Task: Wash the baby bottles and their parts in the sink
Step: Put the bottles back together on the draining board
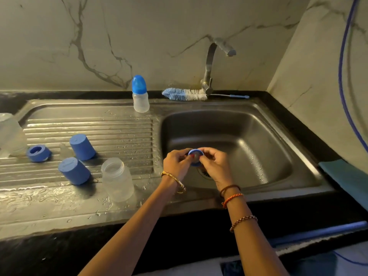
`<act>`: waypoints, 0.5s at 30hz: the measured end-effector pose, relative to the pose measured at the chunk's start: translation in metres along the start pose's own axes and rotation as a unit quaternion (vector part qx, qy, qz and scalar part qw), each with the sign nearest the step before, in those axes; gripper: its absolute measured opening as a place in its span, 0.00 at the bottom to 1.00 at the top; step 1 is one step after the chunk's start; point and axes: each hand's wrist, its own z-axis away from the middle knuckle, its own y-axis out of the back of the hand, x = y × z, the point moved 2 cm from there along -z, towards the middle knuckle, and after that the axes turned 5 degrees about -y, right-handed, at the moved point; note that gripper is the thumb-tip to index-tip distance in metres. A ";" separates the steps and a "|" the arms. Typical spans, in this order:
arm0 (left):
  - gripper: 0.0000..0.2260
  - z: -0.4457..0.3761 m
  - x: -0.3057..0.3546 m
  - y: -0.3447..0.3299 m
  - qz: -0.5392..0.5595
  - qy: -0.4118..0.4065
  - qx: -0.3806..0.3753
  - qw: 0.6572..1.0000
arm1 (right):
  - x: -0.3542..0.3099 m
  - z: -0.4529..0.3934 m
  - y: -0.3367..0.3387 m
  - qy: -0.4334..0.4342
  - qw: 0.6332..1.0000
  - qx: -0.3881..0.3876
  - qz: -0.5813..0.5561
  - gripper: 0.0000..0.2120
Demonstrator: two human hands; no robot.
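Over the steel sink basin (249, 140), my left hand (176, 163) and my right hand (216, 164) both pinch a blue bottle ring (196, 153) with a clear teat inside it. On the wet drainboard (89, 126) stand two blue caps (82, 146) (74, 170), a blue ring (38, 153) and an open clear bottle (117, 180). A small capped bottle (140, 94) stands at the drainboard's back edge. Part of another clear bottle (11, 133) shows at the far left.
A blue-and-white bottle brush (185, 94) lies behind the basin by the steel tap (211, 64), which is not running. A teal cloth (346, 174) lies on the right counter. A blue hose (342, 76) hangs on the right wall. The drain (205, 173) shows below my hands.
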 end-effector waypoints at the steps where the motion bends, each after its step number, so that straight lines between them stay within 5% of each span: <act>1: 0.09 -0.002 -0.003 -0.001 0.007 0.014 0.016 1.000 | 0.001 -0.003 -0.001 0.006 1.000 0.004 0.009 0.08; 15: 0.09 -0.054 -0.017 -0.014 -0.043 -0.047 0.080 0.995 | 0.010 -0.066 -0.017 0.035 0.999 -0.026 0.024 0.03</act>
